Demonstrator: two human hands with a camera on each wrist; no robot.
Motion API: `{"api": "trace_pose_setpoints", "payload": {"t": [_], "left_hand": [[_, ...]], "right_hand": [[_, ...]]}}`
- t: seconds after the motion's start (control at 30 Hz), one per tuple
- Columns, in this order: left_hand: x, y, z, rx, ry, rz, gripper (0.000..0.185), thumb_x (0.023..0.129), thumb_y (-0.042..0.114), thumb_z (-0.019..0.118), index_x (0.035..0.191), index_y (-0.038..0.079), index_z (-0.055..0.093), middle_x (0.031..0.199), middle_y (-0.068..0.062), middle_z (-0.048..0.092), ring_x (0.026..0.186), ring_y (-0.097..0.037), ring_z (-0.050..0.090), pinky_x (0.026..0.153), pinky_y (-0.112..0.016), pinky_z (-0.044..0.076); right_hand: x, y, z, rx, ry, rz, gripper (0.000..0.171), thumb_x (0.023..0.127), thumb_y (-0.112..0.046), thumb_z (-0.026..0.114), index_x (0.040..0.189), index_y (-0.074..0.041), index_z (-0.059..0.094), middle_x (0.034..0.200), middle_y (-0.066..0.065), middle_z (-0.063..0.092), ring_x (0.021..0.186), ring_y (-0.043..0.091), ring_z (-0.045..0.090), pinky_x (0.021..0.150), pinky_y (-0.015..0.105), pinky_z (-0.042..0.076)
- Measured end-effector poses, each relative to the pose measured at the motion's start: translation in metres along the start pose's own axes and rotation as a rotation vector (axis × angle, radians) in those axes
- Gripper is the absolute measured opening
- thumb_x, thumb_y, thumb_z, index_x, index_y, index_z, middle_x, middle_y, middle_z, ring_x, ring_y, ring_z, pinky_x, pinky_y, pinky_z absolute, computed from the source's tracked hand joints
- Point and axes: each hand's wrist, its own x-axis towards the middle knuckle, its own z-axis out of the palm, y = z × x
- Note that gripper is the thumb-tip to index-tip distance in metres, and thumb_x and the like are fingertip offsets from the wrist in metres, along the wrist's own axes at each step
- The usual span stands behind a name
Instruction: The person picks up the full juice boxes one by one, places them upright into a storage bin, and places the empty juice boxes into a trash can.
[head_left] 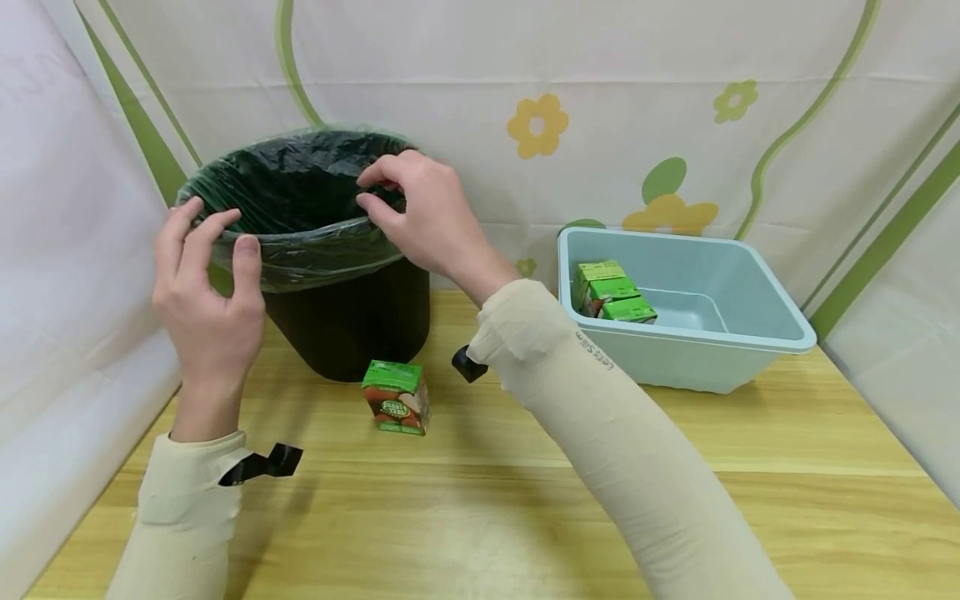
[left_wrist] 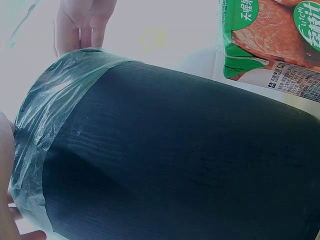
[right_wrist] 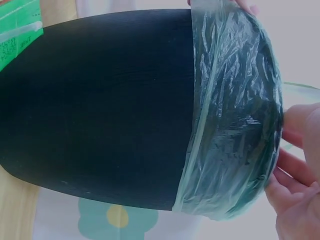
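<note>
Near the tabletop's back left corner: black bin (head_left: 348, 321), bag (head_left: 300, 242) folded over its rim, between both hands; left hand (head_left: 206, 287) pinching the near-left edge, right hand (head_left: 416, 212) pinching the right edge.

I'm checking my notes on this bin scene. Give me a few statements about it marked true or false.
1. Both hands, left hand and right hand, are at the liner on the bin's rim. True.
2. The juice carton on the table lies inside the bin. False: it stands in front of it.
3. The blue tub holds green cartons. True.
4. The blue tub stands left of the bin. False: it stands to its right.
</note>
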Motion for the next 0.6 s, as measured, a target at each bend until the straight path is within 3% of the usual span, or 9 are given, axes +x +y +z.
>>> {"api": "trace_pose_setpoints", "payload": {"t": [0.23, 0.37, 0.47, 0.6], "left_hand": [[0.001, -0.001, 0.0, 0.0, 0.0, 0.017, 0.044, 0.101, 0.04, 0.063, 0.131, 0.01, 0.076, 0.156, -0.007, 0.059, 0.155, -0.018, 0.044, 0.13, -0.03, 0.029], [0.001, -0.002, 0.0, -0.001, 0.003, 0.015, 0.044, 0.101, 0.04, 0.063, 0.131, 0.01, 0.076, 0.156, -0.007, 0.059, 0.155, -0.017, 0.044, 0.13, -0.029, 0.029], [0.001, -0.001, 0.0, -0.001, 0.005, 0.011, 0.044, 0.101, 0.04, 0.063, 0.131, 0.01, 0.076, 0.156, -0.007, 0.059, 0.155, -0.017, 0.044, 0.13, -0.029, 0.029], [0.001, -0.001, 0.0, 0.002, -0.001, 0.013, 0.043, 0.101, 0.04, 0.064, 0.131, 0.011, 0.076, 0.156, -0.007, 0.059, 0.154, -0.017, 0.044, 0.13, -0.029, 0.029]], "right_hand": [[-0.023, 0.001, -0.002, 0.15, 0.191, -0.153, 0.027, 0.103, -0.023, 0.071, 0.128, -0.011, 0.075, 0.126, 0.004, 0.073, 0.117, 0.015, 0.064, 0.104, 0.02, 0.051], [-0.041, 0.004, 0.001, 0.194, 0.286, -0.273, 0.025, 0.099, -0.018, 0.075, 0.121, -0.006, 0.077, 0.119, 0.008, 0.074, 0.111, 0.019, 0.066, 0.098, 0.024, 0.055], [-0.055, 0.01, 0.006, 0.212, 0.317, -0.33, 0.025, 0.097, -0.016, 0.077, 0.119, -0.004, 0.077, 0.119, 0.009, 0.074, 0.109, 0.02, 0.068, 0.096, 0.025, 0.057], [-0.071, 0.021, 0.013, 0.24, 0.296, -0.341, 0.025, 0.095, -0.015, 0.079, 0.117, -0.003, 0.077, 0.118, 0.01, 0.075, 0.11, 0.019, 0.07, 0.098, 0.023, 0.059]]}}
